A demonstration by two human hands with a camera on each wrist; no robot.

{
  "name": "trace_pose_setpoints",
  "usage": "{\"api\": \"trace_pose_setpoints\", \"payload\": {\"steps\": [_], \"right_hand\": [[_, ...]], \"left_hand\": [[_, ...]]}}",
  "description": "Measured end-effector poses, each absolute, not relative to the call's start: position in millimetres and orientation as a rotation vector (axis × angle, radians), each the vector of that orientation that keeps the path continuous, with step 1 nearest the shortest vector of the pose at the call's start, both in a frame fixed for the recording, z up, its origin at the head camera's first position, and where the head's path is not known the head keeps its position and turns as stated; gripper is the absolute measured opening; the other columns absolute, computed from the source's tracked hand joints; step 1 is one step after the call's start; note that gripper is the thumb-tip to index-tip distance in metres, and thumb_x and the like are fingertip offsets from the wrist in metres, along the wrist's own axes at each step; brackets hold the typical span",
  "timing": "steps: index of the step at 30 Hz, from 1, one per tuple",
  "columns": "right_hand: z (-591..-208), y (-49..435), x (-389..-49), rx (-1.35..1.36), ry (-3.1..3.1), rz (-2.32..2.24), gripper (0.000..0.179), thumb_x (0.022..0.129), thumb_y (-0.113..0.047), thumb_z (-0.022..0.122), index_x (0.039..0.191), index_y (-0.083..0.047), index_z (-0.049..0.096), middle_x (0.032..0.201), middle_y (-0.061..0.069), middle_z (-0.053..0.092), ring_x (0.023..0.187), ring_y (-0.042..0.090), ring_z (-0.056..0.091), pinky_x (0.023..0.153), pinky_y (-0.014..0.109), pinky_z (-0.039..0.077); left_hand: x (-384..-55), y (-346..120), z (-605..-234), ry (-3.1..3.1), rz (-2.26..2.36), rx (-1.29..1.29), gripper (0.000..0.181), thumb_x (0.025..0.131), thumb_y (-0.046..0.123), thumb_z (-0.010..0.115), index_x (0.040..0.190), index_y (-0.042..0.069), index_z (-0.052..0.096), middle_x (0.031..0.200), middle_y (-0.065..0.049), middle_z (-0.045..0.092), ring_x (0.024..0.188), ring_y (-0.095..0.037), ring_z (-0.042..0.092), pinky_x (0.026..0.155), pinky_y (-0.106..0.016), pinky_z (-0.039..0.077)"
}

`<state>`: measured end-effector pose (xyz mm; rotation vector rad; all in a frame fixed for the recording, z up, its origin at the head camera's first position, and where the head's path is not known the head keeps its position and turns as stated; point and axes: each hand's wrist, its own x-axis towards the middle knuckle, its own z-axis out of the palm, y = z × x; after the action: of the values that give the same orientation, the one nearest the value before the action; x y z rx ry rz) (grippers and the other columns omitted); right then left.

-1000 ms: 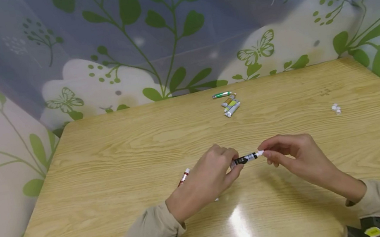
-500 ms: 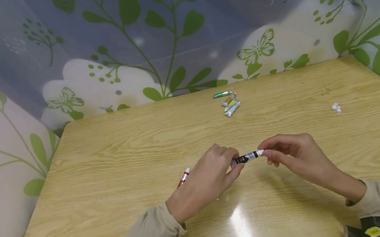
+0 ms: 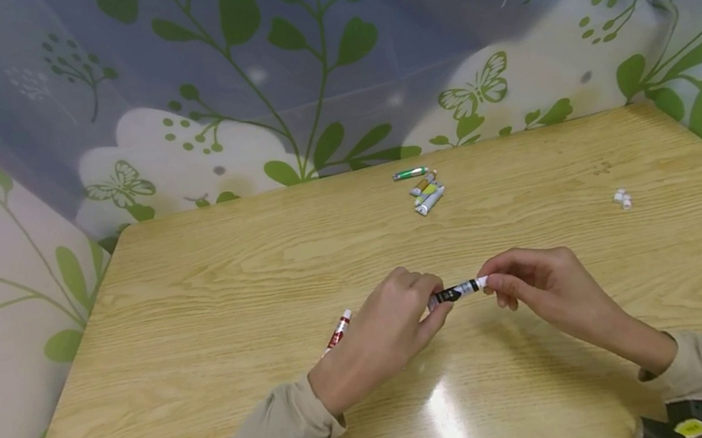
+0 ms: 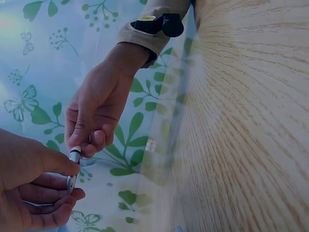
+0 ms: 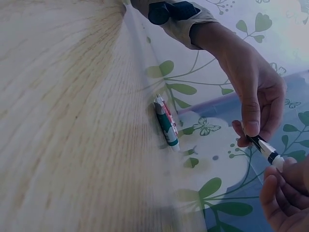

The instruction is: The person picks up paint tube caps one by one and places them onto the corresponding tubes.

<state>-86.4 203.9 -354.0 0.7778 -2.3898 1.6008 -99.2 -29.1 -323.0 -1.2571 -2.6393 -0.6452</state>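
A small paint tube (image 3: 458, 292), black and silver with a white cap (image 3: 482, 281), is held in the air over the table between both hands. My left hand (image 3: 390, 325) pinches the body of the tube between thumb and fingers, covering its tail end. On the other side, my right hand (image 3: 547, 287) pinches the white cap with thumb and fingertips. A red and white paint tube (image 3: 339, 329) lies on the table beside my left hand, partly hidden by it. In the right wrist view, a green paint tube (image 5: 166, 124) lies against the red one.
Toward the back of the wooden table (image 3: 227, 271) lie several paint tubes: a green one (image 3: 410, 173), a brown one (image 3: 423, 184), a yellow-green one and a silver one (image 3: 430, 202). Several loose white caps (image 3: 623, 199) sit at the right. Patterned cloth (image 3: 324, 60) hangs behind.
Both hands keep the same grips on the tube and its cap. A bit more of the red tube shows beside the left hand.
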Motion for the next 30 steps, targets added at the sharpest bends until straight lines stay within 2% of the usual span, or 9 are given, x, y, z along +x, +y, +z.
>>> {"api": "trace_pose_setpoints", "payload": {"steps": [4,13,21,30], "right_hand": [[-353.6,202.7,-85.7,0.795,-2.358,1.607,0.018,0.088,0.011,0.061,0.099,-0.001,0.068,0.075,0.005,0.064,0.061,0.013,0.058,0.053,0.028,0.050],[-353.1,202.0,-86.1,0.812,-2.338,1.594,0.020,0.085,0.013,0.064,0.098,-0.002,0.068,0.079,0.001,0.066,0.063,0.016,0.059,0.054,0.027,0.050],[-353.7,203.0,-86.7,0.768,-2.434,1.541,0.014,0.092,0.006,0.059,0.096,-0.003,0.068,0.074,0.004,0.063,0.057,0.011,0.055,0.050,0.026,0.047],[-356.5,202.0,-89.3,0.846,-2.434,1.495,0.021,0.097,0.003,0.052,0.086,-0.010,0.063,0.068,0.002,0.057,0.053,0.011,0.048,0.046,0.024,0.041]], "left_hand": [[-98.9,-29.0,-323.4,-2.638,-0.640,-1.254,0.013,0.093,0.017,0.066,0.093,0.004,0.067,0.082,0.000,0.066,0.075,-0.014,0.056,0.063,-0.020,0.045],[-99.1,-28.0,-323.7,-2.654,-0.610,-1.243,0.015,0.093,0.018,0.066,0.095,0.003,0.068,0.083,-0.001,0.067,0.076,-0.015,0.057,0.063,-0.020,0.046],[-98.3,-28.3,-324.6,-2.648,-0.620,-1.249,0.016,0.093,0.018,0.066,0.096,0.002,0.068,0.083,-0.001,0.067,0.076,-0.015,0.058,0.062,-0.019,0.045],[-96.0,-27.8,-323.8,-2.649,-0.649,-1.246,0.014,0.093,0.018,0.066,0.095,0.004,0.068,0.084,0.000,0.067,0.079,-0.016,0.059,0.066,-0.021,0.047]]}}
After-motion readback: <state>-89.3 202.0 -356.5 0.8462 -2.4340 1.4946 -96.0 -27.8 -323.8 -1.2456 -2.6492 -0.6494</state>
